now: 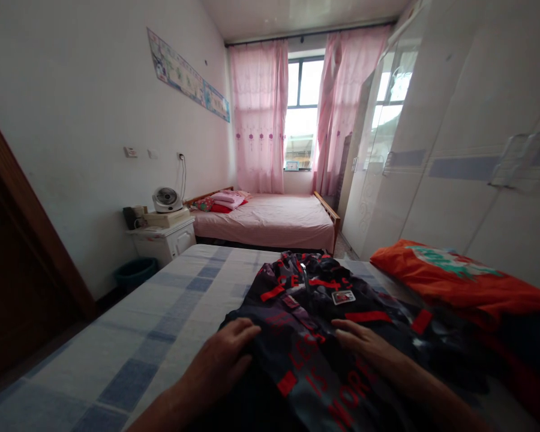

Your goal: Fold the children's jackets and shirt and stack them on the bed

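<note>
A dark jacket [310, 354] with red lettering and red patches lies spread on the bed, its collar toward the far edge. A zipper [305, 273] runs down from the collar, and a small pale-edged patch [344, 297] sits on the chest. At the jacket's left side rests my left hand [225, 354], thumb apart from the fingers, with nothing visible in it. My right hand [364, 343] lies over the right part of the front, fingers stretched out on the cloth. The right sleeve area is dim and blurred.
An orange garment [445, 282] lies to the right on the checked bedsheet [162, 336]. Beyond stands a second bed [270, 222] with pink bedding. A nightstand [175, 240] bearing a fan [166, 199] and a bin [135, 273] are at left; a white wardrobe [454, 132] lines the right.
</note>
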`<state>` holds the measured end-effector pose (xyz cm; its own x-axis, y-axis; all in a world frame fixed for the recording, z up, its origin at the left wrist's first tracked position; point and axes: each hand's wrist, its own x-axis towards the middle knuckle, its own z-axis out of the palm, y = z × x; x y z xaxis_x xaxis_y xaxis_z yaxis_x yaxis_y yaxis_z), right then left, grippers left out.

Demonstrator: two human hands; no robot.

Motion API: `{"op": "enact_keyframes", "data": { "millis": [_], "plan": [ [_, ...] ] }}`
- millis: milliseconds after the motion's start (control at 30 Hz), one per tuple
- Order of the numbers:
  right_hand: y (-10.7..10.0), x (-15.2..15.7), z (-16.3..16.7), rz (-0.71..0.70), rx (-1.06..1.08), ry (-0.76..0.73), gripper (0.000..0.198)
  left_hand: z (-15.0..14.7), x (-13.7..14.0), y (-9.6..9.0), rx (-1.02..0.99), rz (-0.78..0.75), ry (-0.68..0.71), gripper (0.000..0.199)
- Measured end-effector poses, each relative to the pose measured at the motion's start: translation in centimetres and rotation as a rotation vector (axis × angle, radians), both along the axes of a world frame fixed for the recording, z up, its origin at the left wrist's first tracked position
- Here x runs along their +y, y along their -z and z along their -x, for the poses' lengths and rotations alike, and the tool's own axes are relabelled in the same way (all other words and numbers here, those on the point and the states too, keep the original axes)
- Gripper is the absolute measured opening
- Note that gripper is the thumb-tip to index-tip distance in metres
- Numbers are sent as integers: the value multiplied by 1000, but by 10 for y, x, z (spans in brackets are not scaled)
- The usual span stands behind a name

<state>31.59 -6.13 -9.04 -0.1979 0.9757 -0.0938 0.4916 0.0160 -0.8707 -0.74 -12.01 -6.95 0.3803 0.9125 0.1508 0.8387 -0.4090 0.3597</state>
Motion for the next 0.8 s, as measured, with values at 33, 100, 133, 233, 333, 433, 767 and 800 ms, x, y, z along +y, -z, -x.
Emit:
{"op": "enact_keyframes", "data": {
  "millis": [33, 100, 133, 233, 333, 433, 767, 800],
  "plan": [
    [1, -7, -7, 6, -18, -37, 64, 8, 9, 8, 27, -68, -63, 59],
    [5, -22, -19, 45, -28, -134, 71, 21, 25, 22, 82, -136, -113, 66],
    [6, -29, -23, 45, -24, -170, 72, 26, 32, 27, 98, -137, -119, 64],
    [4, -48, -30, 8, 5, -192, 69, 34, 45, 34, 118, -126, -204, 42],
    [-3, -62, -29, -3, 49, -129, 63, 39, 49, 34, 138, -197, -376, 35],
    [-4, -74, -30, 4, -15, -104, 57, 49, 48, 34, 186, -148, -307, 32],
    [7, -63, -131, -347, -502, 747, 62, 14, 48, 0, -117, -226, -174, 28],
    [13, -61, -146, -358, -523, 795, 68, -1, 45, -2, -139, -232, -112, 29]
  ]
}}
